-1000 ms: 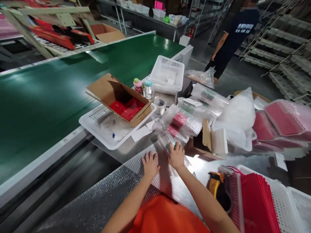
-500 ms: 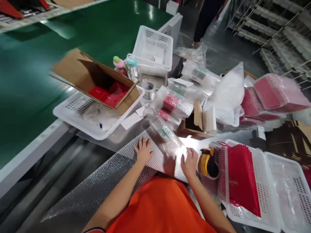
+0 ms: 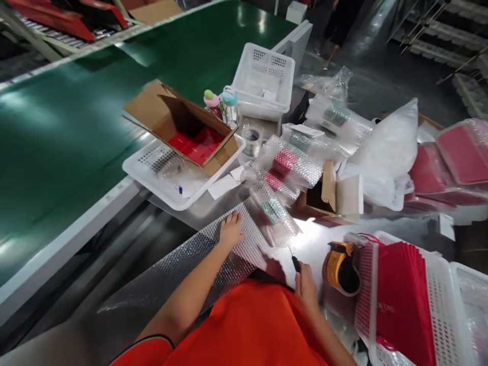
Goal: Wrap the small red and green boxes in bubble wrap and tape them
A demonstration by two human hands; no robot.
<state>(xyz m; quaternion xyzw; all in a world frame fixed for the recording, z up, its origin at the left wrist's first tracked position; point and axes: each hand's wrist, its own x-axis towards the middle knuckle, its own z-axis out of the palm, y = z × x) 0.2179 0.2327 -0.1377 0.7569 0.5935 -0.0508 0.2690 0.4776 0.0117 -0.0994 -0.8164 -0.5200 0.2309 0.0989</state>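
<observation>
My left hand (image 3: 231,231) lies flat with fingers stretched out on a sheet of bubble wrap (image 3: 183,264), which spreads over the metal table and hangs past its left edge. My right hand (image 3: 307,284) is closed round the black handle of a small knife (image 3: 295,262); its thin blade points away from me, over the bright table top. Just beyond my hands lies a bubble-wrapped pack (image 3: 272,208) with green and white inside. A yellow tape dispenser (image 3: 340,268) stands to the right of my right hand.
An open carton (image 3: 224,155) with red boxes rests on a white tray (image 3: 183,203) at the left. A white basket (image 3: 292,94) and clear tape roll (image 3: 252,141) stand behind. Red bags (image 3: 404,300) fill a basket at the right. A green conveyor (image 3: 95,101) runs along the left.
My right hand has drawn back toward me, and the knife now shows in it. My left hand stays on the bubble wrap. The camera view has shifted left.
</observation>
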